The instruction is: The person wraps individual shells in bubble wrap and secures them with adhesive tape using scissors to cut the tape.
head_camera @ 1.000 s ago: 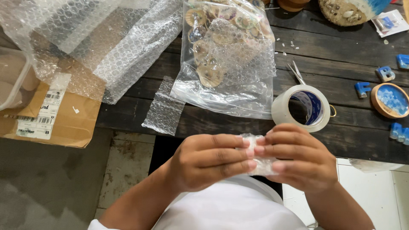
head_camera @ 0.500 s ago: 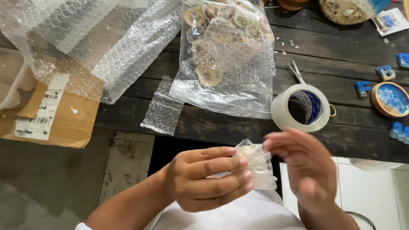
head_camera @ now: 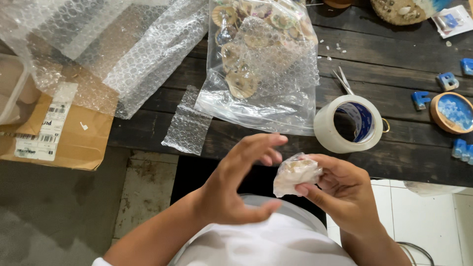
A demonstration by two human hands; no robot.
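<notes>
My right hand (head_camera: 340, 189) holds a small bundle wrapped in bubble wrap (head_camera: 294, 172), with a tan shell-like piece showing through. My left hand (head_camera: 236, 182) hovers just left of the bundle, fingers spread and curved, holding nothing. Both hands are in front of my white shirt, below the edge of the dark wooden table (head_camera: 276, 143). A roll of clear tape (head_camera: 349, 124) stands on the table just above my right hand.
A clear plastic bag of shell pieces (head_camera: 261, 69) lies mid-table, with a strip of bubble wrap (head_camera: 188, 125) to its left and big bubble wrap sheets (head_camera: 108, 44) beyond. Scissors (head_camera: 343, 81), blue letters (head_camera: 420, 100), a round blue coaster (head_camera: 452, 112) and a cardboard box (head_camera: 64, 130) are around.
The wrapped bundle passed from my left hand into my right. My left hand let go and opened beside it.
</notes>
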